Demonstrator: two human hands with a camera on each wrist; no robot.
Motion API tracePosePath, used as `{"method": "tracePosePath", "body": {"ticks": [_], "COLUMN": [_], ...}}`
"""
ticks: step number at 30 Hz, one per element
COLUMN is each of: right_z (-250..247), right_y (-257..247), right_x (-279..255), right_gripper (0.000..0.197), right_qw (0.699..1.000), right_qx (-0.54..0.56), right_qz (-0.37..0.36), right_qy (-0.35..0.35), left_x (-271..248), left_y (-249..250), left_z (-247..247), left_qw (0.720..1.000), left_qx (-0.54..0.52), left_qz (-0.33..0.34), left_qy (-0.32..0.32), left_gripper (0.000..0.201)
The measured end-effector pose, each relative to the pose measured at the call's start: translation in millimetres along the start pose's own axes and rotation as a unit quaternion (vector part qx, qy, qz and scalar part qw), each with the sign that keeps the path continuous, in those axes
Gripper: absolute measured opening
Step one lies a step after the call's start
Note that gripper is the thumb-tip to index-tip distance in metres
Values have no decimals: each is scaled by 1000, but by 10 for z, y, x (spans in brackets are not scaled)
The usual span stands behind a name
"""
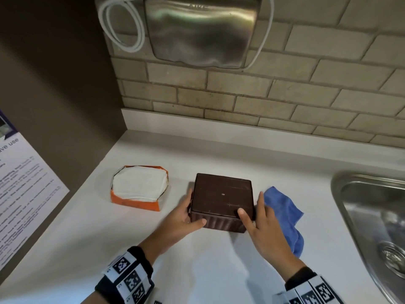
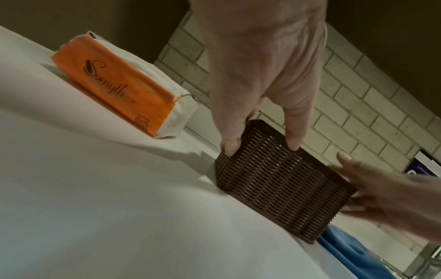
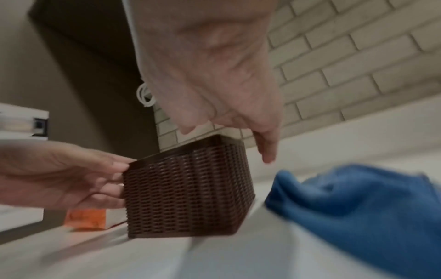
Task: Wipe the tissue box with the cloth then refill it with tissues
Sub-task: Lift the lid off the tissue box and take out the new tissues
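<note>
A dark brown woven tissue box [image 1: 221,194] [image 2: 274,185] [image 3: 188,192] stands on the white counter with a flat closed face up. My left hand [image 1: 186,213] [image 2: 260,145] grips its left front corner, thumb on the front and fingers on the left side. My right hand [image 1: 256,218] [image 3: 226,145] is at the right front corner, thumb on the top edge and straight fingers alongside the right wall. A blue cloth [image 1: 285,213] [image 2: 346,253] [image 3: 358,203] lies crumpled just right of the box. An opened orange pack of white tissues [image 1: 140,185] [image 2: 119,88] [image 3: 86,219] sits to the left.
A steel sink [image 1: 350,205] is sunk into the counter at the right. A metal hand dryer [image 1: 201,29] with a looped white cable [image 1: 122,25] hangs on the tiled wall behind. A printed notice [image 1: 22,194] covers the brown side wall at the left.
</note>
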State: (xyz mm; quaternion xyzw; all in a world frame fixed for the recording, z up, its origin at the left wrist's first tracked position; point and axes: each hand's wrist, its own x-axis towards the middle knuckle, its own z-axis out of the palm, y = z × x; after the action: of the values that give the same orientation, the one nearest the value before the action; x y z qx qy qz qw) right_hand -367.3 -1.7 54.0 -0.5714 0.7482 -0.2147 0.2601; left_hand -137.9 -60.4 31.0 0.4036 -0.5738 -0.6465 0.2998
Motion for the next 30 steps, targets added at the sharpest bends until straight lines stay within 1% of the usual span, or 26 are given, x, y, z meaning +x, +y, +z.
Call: {"method": "tracePosePath", "body": {"ticks": [1,2,3,4,5,6,7,9,10,11,12,13,15,17,18,19,23,26,28,30], "right_z": [-34,-84,-136,-167,-192,-205,-185,-184,-193,-164,-155,-149,-123,-97,-102,-113,-197,-247,-261,-262], "right_y": [1,-15,-40,-40,-27,-15,26,25,11,44,53,61,95,129,125,121,52,71,112,138], "right_x": [-6,-11,-13,9,55,107,162,237,254,285,302,310,331,351,353,356,292,288,308,308], "right_gripper": [89,89,86,84,83,80,72,48,49,58,64,66,63,55,53,54,62,66,66,58], "right_qw": [998,988,970,945,920,905,895,881,868,853,843,830,792,755,747,746,757,754,745,730], "right_qx": [-53,-115,-183,-256,-315,-351,-364,-383,-409,-432,-456,-480,-528,-569,-578,-578,-551,-543,-544,-548], "right_qz": [-41,-96,-156,-202,-229,-240,-257,-278,-281,-292,-286,-285,-307,-327,-328,-331,-351,-371,-387,-410], "right_qy": [14,22,33,36,27,14,14,-7,-12,-14,-16,-15,-7,-2,-1,2,-5,-10,-4,7], "left_x": [16,44,76,114,156,193,228,283,307,327,347,359,364,364,373,383,427,444,470,487], "left_y": [-36,-83,-126,-154,-164,-152,-144,-117,-119,-124,-147,-170,-196,-216,-228,-237,-228,-162,-149,-157], "left_z": [-23,-54,-90,-121,-141,-151,-160,-169,-174,-181,-193,-200,-201,-199,-197,-196,-202,-196,-210,-240], "left_qw": [1000,999,997,994,991,990,989,988,988,987,986,985,985,985,985,985,987,987,985,984], "left_qx": [19,48,80,108,128,140,146,149,152,155,162,166,167,165,165,165,152,150,164,170], "left_qz": [-1,-4,-11,-20,-28,-32,-33,-29,-28,-29,-30,-32,-43,-49,-48,-45,-44,-49,-43,-36], "left_qy": [11,18,20,17,10,0,-11,-26,-28,-28,-26,-25,-28,-33,-36,-38,-25,-38,-42,-37], "left_gripper": [87,95,107,118,123,125,125,130,132,134,134,134,136,141,143,144,147,145,147,145]}}
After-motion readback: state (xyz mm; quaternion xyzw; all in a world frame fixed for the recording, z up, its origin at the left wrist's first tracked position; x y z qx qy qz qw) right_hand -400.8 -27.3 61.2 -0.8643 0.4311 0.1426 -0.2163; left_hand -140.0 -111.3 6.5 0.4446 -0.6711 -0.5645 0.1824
